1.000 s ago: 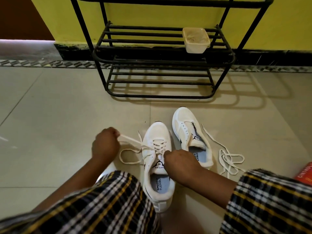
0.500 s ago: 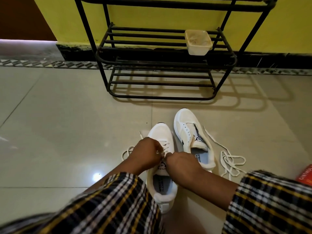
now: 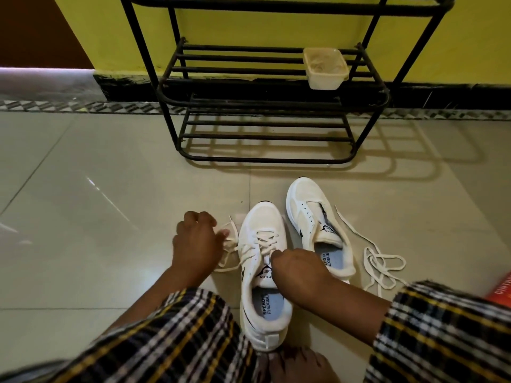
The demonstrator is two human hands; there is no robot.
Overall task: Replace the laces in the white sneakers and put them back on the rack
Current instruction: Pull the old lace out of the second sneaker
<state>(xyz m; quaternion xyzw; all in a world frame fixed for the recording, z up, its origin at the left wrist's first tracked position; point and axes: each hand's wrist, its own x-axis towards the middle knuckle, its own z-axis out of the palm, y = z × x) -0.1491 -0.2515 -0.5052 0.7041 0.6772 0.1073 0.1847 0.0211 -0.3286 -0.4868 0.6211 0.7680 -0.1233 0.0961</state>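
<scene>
1. Head view, placement: the near sneaker (image 3: pixel 261 261) lies on the floor (image 3: pixel 110 217) between the knees, toe towards the rack (image 3: pixel 265 106), probably so its eyelets face the person. The left hand (image 3: pixel 196 244) has its grip curled round the lace end (image 3: pixel 231 239), drawn out sideways, likely to take up slack. The right hand (image 3: pixel 297 268) rests at the tongue; its fingers are curled under and hidden, so I cannot tell what they hold.
2. Head view, count: two sneakers, one part-laced, and the far sneaker (image 3: pixel 315 225) unlaced. One loose lace (image 3: pixel 381 261) lies just beside it. One tub (image 3: pixel 325 68) sits on the rack.
</scene>
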